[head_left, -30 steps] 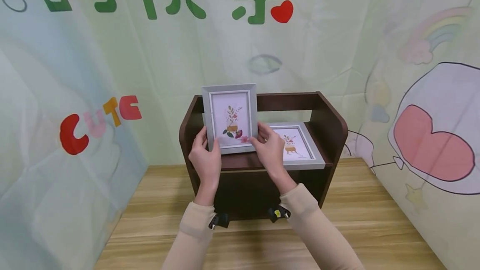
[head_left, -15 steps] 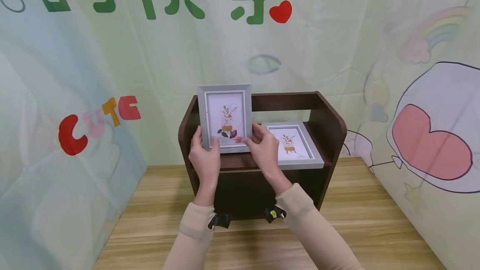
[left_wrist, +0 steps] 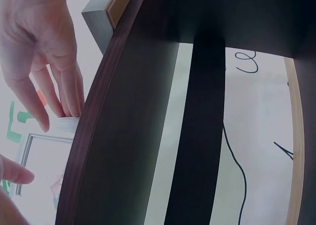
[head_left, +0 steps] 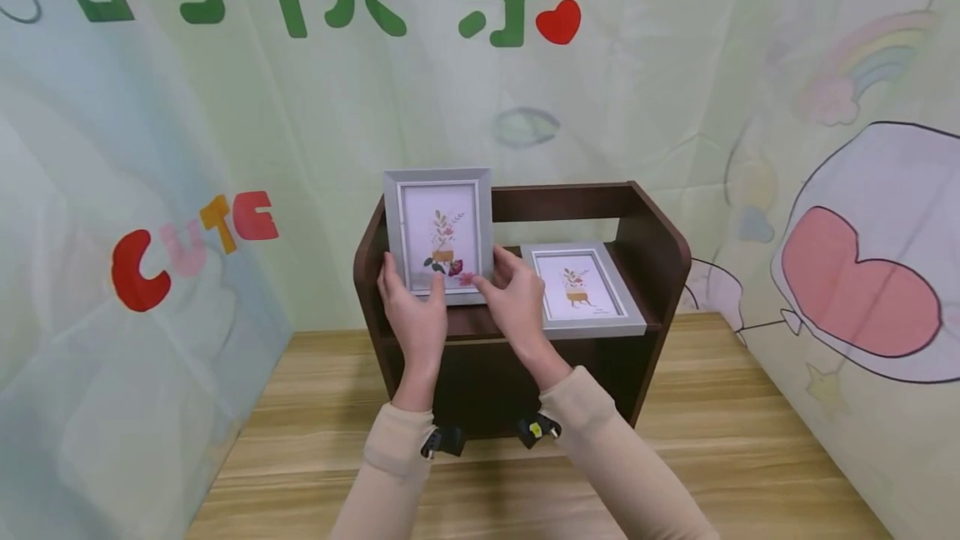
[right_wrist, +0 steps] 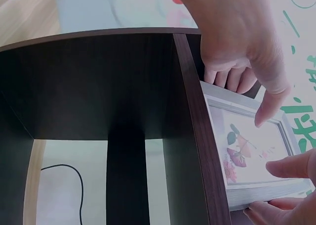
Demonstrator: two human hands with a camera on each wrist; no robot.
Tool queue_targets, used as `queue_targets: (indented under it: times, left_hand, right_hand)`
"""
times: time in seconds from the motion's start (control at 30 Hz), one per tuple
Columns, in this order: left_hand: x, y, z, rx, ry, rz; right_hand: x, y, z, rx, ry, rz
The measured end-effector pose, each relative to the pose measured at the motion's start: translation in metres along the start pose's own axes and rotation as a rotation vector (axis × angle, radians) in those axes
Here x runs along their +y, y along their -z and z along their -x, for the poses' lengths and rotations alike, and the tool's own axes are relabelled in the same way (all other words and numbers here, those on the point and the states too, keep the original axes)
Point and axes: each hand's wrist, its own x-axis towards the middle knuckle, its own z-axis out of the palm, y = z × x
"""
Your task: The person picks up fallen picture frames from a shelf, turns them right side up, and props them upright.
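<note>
A silver-grey picture frame (head_left: 438, 190) stands upright at the left end of a dark brown shelf unit (head_left: 652, 257). Its print shows a potted plant, with a dark pink flower low on it. My left hand (head_left: 418, 323) holds the left edge, fingers along the side and thumb at the front. Opposite it, my right hand (head_left: 517, 298) grips the right edge, thumb over the front and fingers at the side. The right wrist view shows both thumbs over the picture frame's (right_wrist: 261, 185) face. A second silver-grey picture frame (head_left: 633, 325) lies face up on the right half of the shelf.
The unit stands on a wood-grain table (head_left: 750, 440), its dark lower compartment (right_wrist: 98, 81) facing me. Behind and on both sides hangs a printed cloth backdrop (head_left: 600, 107). The unit's left side panel (head_left: 367, 265) is close beside my left fingers.
Both hands have shifted the upright picture frame a little to the left along the shelf, uncovering more of the lying picture frame. My grip on it looks much the same.
</note>
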Motion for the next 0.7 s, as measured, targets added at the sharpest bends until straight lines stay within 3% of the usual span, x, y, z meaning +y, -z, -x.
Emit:
queue_targets:
  times: [0.27, 0.5, 0.7]
  left_hand:
    - [0.002, -0.003, 0.003, 0.017, -0.015, -0.011]
    - [0.008, -0.013, 0.014, 0.062, -0.188, -0.061]
    - [0.015, -0.024, 0.025, -0.009, -0.270, -0.044]
  right_hand:
    - [0.000, 0.009, -0.004, -0.054, 0.009, -0.011]
    - [0.002, 0.040, -0.013, -0.122, -0.032, 0.103]
    - [0.003, 0.070, -0.016, -0.107, -0.055, 0.227]
